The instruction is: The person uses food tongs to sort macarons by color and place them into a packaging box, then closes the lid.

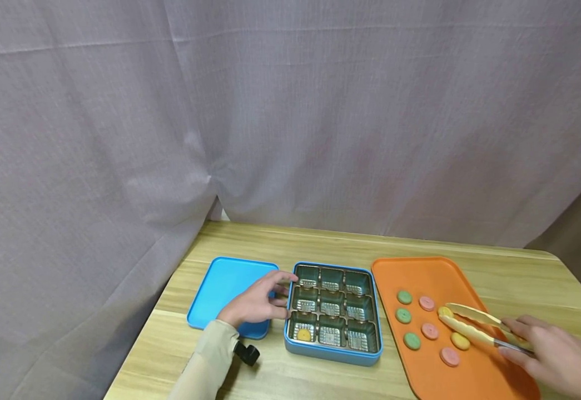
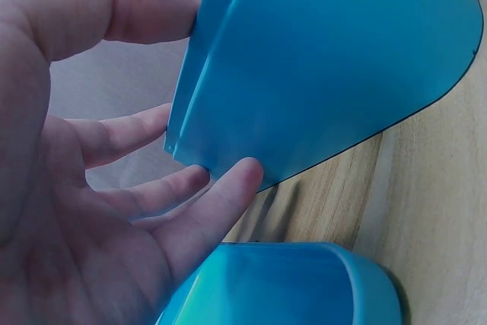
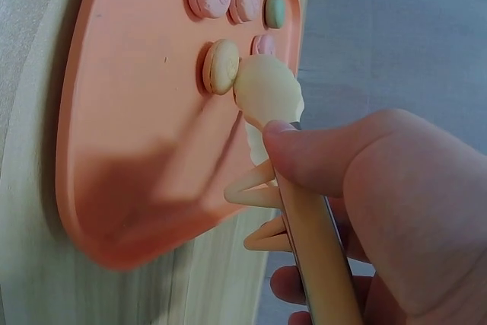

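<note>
My right hand [image 1: 555, 350] grips a pair of tongs [image 1: 470, 331] with cream-coloured tips. The tips lie on both sides of a yellow macaron [image 1: 445, 311] on the orange tray [image 1: 490, 369]; whether they pinch it I cannot tell. A second yellow macaron [image 1: 460, 341] lies just in front of the tongs. My left hand [image 1: 255, 300] touches the left side of a blue box [image 1: 330, 353] with its fingertips, its fingers spread. Inside the box is a divided insert, and one yellow macaron [image 1: 303, 334] sits in its front left compartment.
Several green macarons [image 1: 403, 315] and pink macarons [image 1: 430, 331] lie on the tray's left part. A blue lid [image 1: 230, 286] lies left of the box, partly under the left forearm and hand. Behind the wooden table [image 1: 330, 236] hangs a grey curtain [image 1: 320, 139].
</note>
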A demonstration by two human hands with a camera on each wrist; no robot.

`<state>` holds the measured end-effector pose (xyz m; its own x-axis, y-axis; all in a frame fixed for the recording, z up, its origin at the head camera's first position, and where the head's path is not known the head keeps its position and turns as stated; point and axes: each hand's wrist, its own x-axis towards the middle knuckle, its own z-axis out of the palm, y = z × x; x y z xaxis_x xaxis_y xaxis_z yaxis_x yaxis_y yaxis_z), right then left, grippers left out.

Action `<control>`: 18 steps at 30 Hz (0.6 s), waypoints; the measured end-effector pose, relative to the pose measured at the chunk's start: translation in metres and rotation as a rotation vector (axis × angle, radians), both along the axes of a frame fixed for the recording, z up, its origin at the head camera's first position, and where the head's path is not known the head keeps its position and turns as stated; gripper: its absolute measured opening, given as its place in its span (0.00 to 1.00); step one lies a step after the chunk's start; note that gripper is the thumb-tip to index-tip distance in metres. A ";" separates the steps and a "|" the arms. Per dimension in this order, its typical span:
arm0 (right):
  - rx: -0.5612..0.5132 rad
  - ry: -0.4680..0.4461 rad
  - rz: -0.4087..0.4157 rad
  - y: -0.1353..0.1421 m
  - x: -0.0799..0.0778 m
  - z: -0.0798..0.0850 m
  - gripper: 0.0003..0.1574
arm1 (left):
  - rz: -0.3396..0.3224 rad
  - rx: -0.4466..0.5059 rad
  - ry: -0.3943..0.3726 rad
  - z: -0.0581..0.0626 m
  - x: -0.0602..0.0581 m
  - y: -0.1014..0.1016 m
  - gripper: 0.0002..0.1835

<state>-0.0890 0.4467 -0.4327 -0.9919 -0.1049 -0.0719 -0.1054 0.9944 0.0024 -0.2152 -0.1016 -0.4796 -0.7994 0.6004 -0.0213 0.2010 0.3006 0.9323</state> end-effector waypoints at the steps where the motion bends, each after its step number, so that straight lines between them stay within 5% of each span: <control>1: 0.002 -0.003 -0.001 -0.001 0.000 0.000 0.43 | -0.001 0.001 0.002 0.000 0.000 0.000 0.41; 18: 0.004 0.029 0.021 -0.003 0.003 0.004 0.43 | 0.004 0.009 -0.006 0.000 0.000 0.000 0.41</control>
<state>-0.0861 0.4438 -0.4285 -0.9911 -0.1257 -0.0433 -0.1263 0.9919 0.0101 -0.2153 -0.1017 -0.4801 -0.8018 0.5972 -0.0211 0.1937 0.2931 0.9362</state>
